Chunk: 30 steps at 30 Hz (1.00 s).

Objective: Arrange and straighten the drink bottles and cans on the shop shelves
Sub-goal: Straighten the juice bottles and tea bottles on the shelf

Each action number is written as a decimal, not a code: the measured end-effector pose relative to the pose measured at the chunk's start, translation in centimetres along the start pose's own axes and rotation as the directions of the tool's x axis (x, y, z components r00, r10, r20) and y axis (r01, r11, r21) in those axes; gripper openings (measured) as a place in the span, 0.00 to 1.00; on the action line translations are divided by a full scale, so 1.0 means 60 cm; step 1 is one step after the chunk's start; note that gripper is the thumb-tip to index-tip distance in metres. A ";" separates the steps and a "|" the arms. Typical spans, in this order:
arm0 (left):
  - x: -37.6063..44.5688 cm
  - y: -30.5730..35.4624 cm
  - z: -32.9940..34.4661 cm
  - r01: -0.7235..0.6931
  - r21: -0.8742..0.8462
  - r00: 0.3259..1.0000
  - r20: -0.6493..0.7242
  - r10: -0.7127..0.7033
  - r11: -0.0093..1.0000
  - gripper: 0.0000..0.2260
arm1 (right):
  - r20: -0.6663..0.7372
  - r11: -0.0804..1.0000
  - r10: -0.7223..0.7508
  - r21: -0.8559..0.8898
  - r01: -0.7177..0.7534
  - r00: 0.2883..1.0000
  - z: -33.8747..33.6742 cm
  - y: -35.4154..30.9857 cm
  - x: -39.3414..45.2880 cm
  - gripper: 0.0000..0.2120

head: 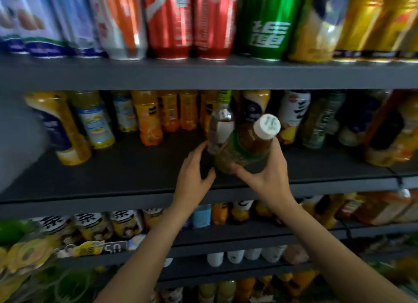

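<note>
A brown tea bottle (pixel 246 144) with a green label and a white cap stands tilted toward me on the middle shelf (pixel 126 167). My right hand (pixel 264 173) grips its lower body, thumb in front and fingers round the right side. Just behind it on the left stands a clear bottle (pixel 220 126) with a white label and a green cap. My left hand (pixel 194 171) reaches to that bottle's base with fingers extended and touching it. Orange juice bottles (pixel 149 119) line the back of the shelf.
Tall cans (pixel 169 22) in blue, red, green and gold fill the top shelf. More bottles (pixel 291 114) crowd the middle shelf at the right, and yellow bottles (pixel 67 126) lean at the left. Lower shelves (pixel 248 237) hold further drinks.
</note>
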<state>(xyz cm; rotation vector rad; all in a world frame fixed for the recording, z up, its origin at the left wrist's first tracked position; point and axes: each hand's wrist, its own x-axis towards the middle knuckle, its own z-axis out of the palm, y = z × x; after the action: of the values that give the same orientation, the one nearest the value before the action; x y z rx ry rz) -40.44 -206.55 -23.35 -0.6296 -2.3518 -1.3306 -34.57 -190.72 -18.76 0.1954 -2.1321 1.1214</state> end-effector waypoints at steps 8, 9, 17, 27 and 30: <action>0.005 0.216 0.222 -0.118 -0.083 0.990 -0.087 0.111 0.990 0.16 | -0.196 0.984 0.127 -0.097 -0.148 0.972 -0.316 0.103 -0.039 0.29; 0.004 0.245 0.258 -0.130 -0.082 0.990 -0.072 0.124 0.988 0.16 | -0.220 0.981 0.142 -0.098 -0.167 0.965 -0.362 0.121 -0.048 0.29; -0.022 0.455 0.528 -0.150 -0.087 0.988 0.023 0.153 0.985 0.17 | -0.329 0.958 0.191 -0.142 -0.248 0.925 -0.697 0.258 -0.101 0.28; 0.042 0.544 0.679 -0.218 -0.043 0.971 0.094 0.221 0.975 0.20 | -0.383 0.952 0.193 -0.152 -0.267 0.904 -0.842 0.411 -0.041 0.30; 0.072 0.541 0.725 -0.222 -0.046 0.965 0.129 0.227 0.974 0.21 | -0.401 0.958 0.203 -0.108 -0.266 0.893 -0.838 0.462 0.018 0.30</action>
<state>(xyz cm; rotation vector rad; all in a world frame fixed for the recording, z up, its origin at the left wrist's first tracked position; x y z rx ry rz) -30.46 -153.16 -19.51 -0.9912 -2.2822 -1.2608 -21.27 -134.87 -17.68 -0.3453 -1.9052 1.0151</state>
